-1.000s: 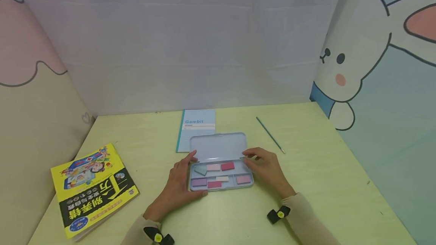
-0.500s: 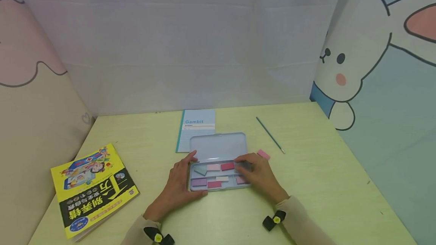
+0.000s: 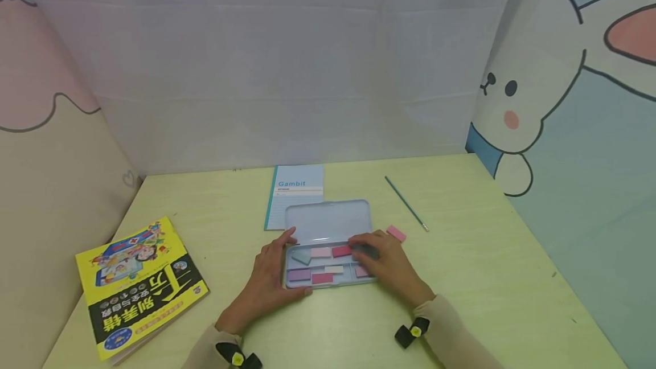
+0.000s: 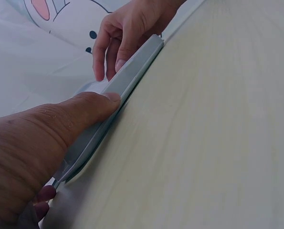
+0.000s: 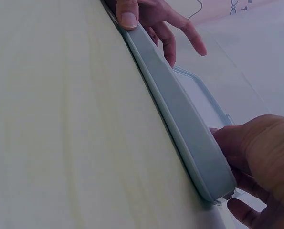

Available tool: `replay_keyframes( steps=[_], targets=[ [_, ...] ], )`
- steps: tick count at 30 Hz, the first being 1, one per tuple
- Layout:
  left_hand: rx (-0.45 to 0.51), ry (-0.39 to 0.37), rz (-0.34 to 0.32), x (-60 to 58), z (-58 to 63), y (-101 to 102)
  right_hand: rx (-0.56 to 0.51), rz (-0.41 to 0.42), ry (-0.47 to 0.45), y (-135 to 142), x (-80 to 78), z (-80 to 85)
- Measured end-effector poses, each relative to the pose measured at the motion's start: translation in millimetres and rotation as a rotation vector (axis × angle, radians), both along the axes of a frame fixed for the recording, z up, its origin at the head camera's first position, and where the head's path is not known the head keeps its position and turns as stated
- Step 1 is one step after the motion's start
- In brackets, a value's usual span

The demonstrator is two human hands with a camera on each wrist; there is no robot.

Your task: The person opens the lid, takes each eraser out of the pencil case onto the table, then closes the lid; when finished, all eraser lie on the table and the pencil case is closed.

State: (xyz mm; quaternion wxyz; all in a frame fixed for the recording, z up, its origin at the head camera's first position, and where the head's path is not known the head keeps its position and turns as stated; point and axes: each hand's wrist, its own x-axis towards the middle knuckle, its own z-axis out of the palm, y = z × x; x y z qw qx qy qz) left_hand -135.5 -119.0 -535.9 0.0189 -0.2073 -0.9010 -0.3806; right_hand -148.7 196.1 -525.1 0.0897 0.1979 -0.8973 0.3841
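An open, pale blue hinged case (image 3: 328,222) lies on the table, with small blocks in its divided base. My left hand (image 3: 266,273) grips its left end, thumb along the front wall and fingers at the side and back. My right hand (image 3: 392,263) reaches over the right end, its bent fingers inside the upper compartment next to a red block (image 3: 341,251). A dark grey patch shows under those fingers; whether they pinch something is hidden. Also inside are a teal piece (image 3: 301,255), a lilac block (image 3: 299,274), a white block (image 3: 334,269) and several pink ones.
A pink block (image 3: 396,233) lies outside the case, behind my right hand. Farther back is a green pencil (image 3: 406,204). A Gambit notebook (image 3: 297,187) lies partly under the lid. At the left sits a thick yellow book (image 3: 143,289).
My right hand has moved left and inward from the case's right edge, where it held a thin dark-edged piece. The pink block behind it has come into view. My left hand stays put.
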Motion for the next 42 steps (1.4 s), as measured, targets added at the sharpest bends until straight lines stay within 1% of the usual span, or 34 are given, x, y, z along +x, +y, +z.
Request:
replay_keyframes(
  steps=[2, 6, 10, 15, 21, 29, 32, 35, 42],
  targets=[
    [0.001, -0.002, 0.002, 0.3, 0.0, 0, -0.006, -0.010, -0.021, 0, 0.5, 0.6],
    [0.000, -0.010, 0.005, 0.7, -0.1, 1, -0.023, -0.039, -0.017, -3, 1.2, 0.5],
    [-0.005, -0.007, 0.006, 0.8, 0.4, 0, -0.013, -0.065, -0.030, -10, 1.4, 4.7],
    [-0.014, -0.003, 0.007, 0.5, 0.2, 0, 0.016, -0.102, -0.078, -17, 1.4, 13.6],
    [-0.014, -0.005, 0.005, 0.5, -0.5, -1, 0.035, -0.132, -0.119, -22, 2.0, 19.6],
    [-0.007, 0.006, 0.006, 0.7, 0.1, -1, 0.097, -0.184, -0.212, -34, -1.1, 28.3],
    [0.001, 0.005, 0.004, 0.7, 0.8, -1, 0.078, -0.193, -0.227, -34, -1.7, 28.1],
    [-0.005, 0.007, 0.003, 0.3, 0.8, -1, 0.038, -0.182, -0.216, -31, -2.1, 24.4],
    [-0.009, 0.010, 0.002, -0.3, 0.6, 0, -0.019, -0.131, -0.105, -20, -3.0, 17.8]
  ],
)
